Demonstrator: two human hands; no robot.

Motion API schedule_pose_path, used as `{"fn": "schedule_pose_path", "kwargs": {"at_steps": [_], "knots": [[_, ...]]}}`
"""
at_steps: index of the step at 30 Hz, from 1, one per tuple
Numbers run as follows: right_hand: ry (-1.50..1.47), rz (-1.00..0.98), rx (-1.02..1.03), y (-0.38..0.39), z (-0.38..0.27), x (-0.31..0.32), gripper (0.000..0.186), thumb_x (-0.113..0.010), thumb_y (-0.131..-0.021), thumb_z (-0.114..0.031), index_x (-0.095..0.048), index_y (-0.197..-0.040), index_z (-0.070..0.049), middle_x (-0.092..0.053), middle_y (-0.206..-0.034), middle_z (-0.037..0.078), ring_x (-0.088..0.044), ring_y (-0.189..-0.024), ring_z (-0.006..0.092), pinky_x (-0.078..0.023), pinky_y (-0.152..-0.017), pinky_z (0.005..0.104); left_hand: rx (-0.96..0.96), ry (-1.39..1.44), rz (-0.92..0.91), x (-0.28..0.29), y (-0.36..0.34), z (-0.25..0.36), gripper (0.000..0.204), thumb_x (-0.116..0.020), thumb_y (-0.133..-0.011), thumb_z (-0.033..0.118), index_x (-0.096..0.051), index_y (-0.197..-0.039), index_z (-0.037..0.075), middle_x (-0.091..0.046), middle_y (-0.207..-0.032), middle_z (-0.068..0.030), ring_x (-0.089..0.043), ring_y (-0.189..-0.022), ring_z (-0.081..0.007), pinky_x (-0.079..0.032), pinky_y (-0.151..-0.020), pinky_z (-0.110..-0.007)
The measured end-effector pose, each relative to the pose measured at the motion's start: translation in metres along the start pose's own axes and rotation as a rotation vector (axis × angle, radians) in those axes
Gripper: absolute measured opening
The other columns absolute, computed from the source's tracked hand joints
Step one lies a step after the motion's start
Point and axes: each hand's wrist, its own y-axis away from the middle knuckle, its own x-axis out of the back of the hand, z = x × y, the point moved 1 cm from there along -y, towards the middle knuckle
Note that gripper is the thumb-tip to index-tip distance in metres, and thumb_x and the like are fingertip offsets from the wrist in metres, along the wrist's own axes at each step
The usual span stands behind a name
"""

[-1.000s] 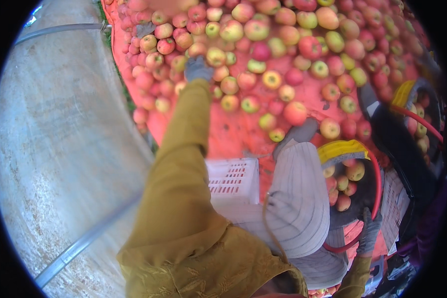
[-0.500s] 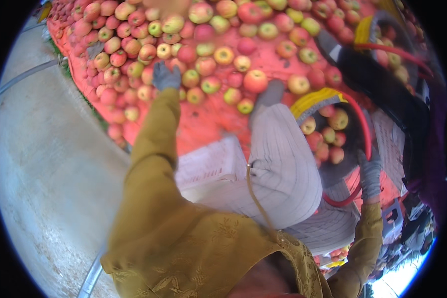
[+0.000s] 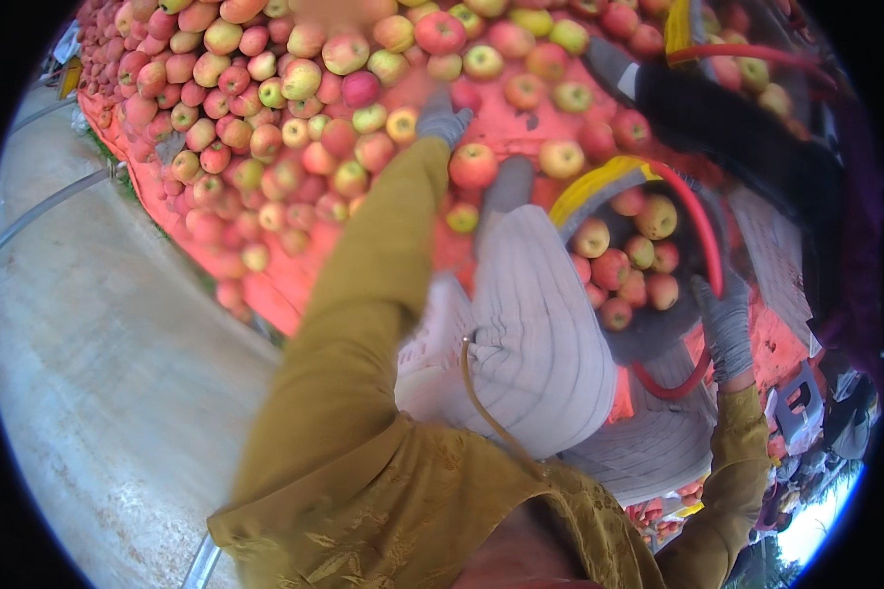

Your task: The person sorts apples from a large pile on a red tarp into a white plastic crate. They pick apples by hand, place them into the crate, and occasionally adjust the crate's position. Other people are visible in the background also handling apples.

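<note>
The left hand, in a grey glove, reaches over the loose apples, which lie spread on a red sheet. Its fingertips are blurred and partly turned away, so I cannot tell whether the fingers are apart, together or closed on an apple. The right hand, also gloved, is at the near right side of a dark bucket; its fingers are partly hidden, and I cannot tell if they grip it.

More apples lie inside this bucket, which has a yellow pad on its far edge and a red hoop along its side. The ochre left sleeve and the striped trousers cover most of a white crate. At the upper right, another person's dark sleeve hides part of the scene, and a second bucket with a yellow pad is cut off by the round border.
</note>
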Motion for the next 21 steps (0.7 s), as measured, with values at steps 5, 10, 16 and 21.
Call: {"fn": "schedule_pose_path", "kwargs": {"at_steps": [5,10,16,21], "knots": [[-0.072,-0.029,0.002,0.006,-0.014,0.001,0.025,-0.061,-0.083,-0.005,-0.059,-0.107,0.001,-0.063,-0.094,0.007,-0.058,-0.082,0.0130,-0.047,-0.073,0.0255,-0.332,-0.141,0.266,0.044,-0.009,0.027,0.056,-0.068,-0.074,0.027,-0.051,-0.123,0.008,-0.045,-0.129,-0.0194,-0.047,-0.117,-0.0325,-0.037,-0.100,-0.040],[-0.157,-0.029,-0.002,0.006,-0.016,-0.001,0.024,-0.059,-0.084,-0.002,-0.058,-0.107,0.002,-0.063,-0.094,0.008,-0.060,-0.084,0.0135,-0.049,-0.074,0.0253,-0.376,-0.265,0.347,0.077,-0.067,0.044,0.078,-0.073,-0.068,0.029,-0.037,-0.134,0.006,-0.036,-0.137,-0.0194,-0.036,-0.127,-0.0332,-0.030,-0.106,-0.040],[-0.189,-0.047,-0.077,0.005,-0.014,-0.001,0.021,-0.059,-0.084,-0.002,-0.058,-0.104,0.001,-0.064,-0.092,0.008,-0.061,-0.083,0.0130,-0.049,-0.072,0.0255,-0.291,-0.271,0.253,0.073,-0.082,0.057,0.087,-0.077,-0.060,0.031,-0.037,-0.132,0.003,-0.044,-0.129,-0.0186,-0.042,-0.120,-0.0340,-0.036,-0.101,-0.039],[-0.193,-0.060,-0.063,0.003,-0.006,-0.001,0.021,-0.059,-0.084,-0.001,-0.059,-0.105,0.001,-0.064,-0.093,0.009,-0.060,-0.081,0.0126,-0.049,-0.071,0.0248,-0.379,-0.072,0.163,0.051,-0.049,0.056,0.084,-0.079,-0.057,0.030,-0.042,-0.128,0.003,-0.049,-0.122,-0.0185,-0.047,-0.114,-0.0354,-0.039,-0.098,-0.039]]}}
